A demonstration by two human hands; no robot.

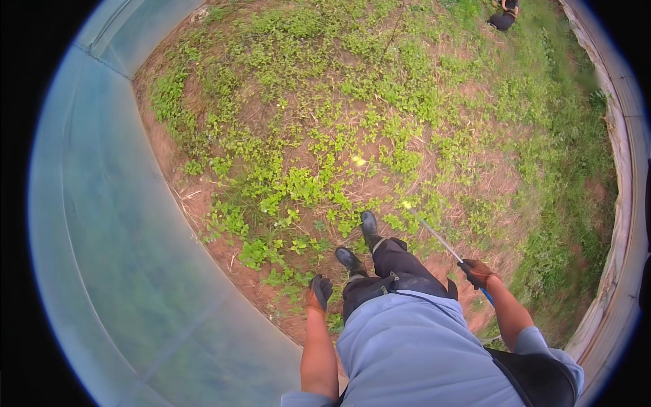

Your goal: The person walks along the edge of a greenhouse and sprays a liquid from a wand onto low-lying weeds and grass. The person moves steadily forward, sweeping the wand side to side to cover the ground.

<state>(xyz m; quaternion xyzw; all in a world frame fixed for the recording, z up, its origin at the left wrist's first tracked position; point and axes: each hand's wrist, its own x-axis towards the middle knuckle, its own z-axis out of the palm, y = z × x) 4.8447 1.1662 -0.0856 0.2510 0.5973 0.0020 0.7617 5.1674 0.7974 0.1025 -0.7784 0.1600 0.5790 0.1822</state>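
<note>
In my right hand (477,273), gloved in orange and black, I grip a spray wand (437,234). Its thin pale tube slants forward and left over the low plants, ending in a yellowish tip (407,205). Part of a blue handle (487,296) shows below my fist. My left hand (319,292), in a matching glove, hangs beside my left hip with its fingers curled in; nothing shows in it. Green leafy plants (298,186) grow around my dark boots (369,227). A black strap or bag (532,376) lies against my right side.
A bluish translucent sheet wall (135,237) runs along the left. Another pale wall with a rolled edge (614,149) curves along the right. Reddish soil with dry straw (488,180) shows between plants. Another person (503,17) in dark clothes is low down at the far right.
</note>
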